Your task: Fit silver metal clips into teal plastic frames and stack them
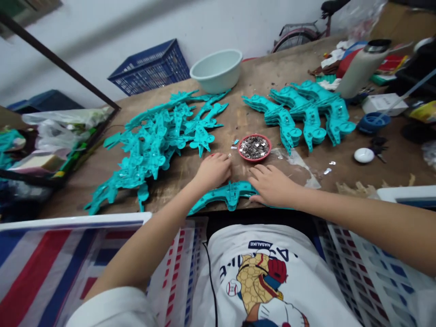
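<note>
A teal plastic part [232, 194], long and curved with a raised middle, lies at the table's near edge in front of me. My right hand [272, 185] is over its right arm, thumb on the near side and fingers on the far side, gripping it. Just beyond the part's left side, my left hand [215, 170] rests low with its fingers curled together. A small red bit shows at those fingertips; what they hold, if anything, is hidden. A red-rimmed bowl [255, 147] full of small shiny metal pieces stands just beyond both hands.
A loose heap of teal parts [153, 141] covers the left, and stacked ones [306, 113] stand at right. Behind are a pale green basin [216, 72] and a blue crate [150, 66]. A flask [364, 68] and a white egg-shaped object [364, 155] are at right.
</note>
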Available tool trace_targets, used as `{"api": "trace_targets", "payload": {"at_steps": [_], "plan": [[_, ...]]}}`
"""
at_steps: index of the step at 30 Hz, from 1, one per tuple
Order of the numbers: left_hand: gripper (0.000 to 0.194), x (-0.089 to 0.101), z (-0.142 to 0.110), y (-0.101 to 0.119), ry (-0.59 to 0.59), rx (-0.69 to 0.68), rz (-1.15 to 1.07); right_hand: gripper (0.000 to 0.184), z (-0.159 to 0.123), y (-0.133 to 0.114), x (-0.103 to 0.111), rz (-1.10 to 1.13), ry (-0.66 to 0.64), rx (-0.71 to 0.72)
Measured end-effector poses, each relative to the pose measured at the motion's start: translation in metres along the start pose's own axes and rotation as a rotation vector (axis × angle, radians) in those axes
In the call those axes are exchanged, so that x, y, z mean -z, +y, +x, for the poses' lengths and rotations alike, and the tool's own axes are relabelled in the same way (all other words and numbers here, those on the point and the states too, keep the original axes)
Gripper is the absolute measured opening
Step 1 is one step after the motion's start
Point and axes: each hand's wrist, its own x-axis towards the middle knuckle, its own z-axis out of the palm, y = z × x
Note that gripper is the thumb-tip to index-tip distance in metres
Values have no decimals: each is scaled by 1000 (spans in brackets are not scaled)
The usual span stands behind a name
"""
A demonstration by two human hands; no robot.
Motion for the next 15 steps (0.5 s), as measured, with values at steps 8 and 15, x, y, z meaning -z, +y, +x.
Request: {"api": "trace_targets", "payload": {"at_steps": [8,15], "plan": [[40,-3,-55,-29,-93,123,-57,81,2,-6,1,185,-283,-119],[71,-8,-100,-1,-315,181,-66,65,0,-12,6,108,-261,-87]]}}
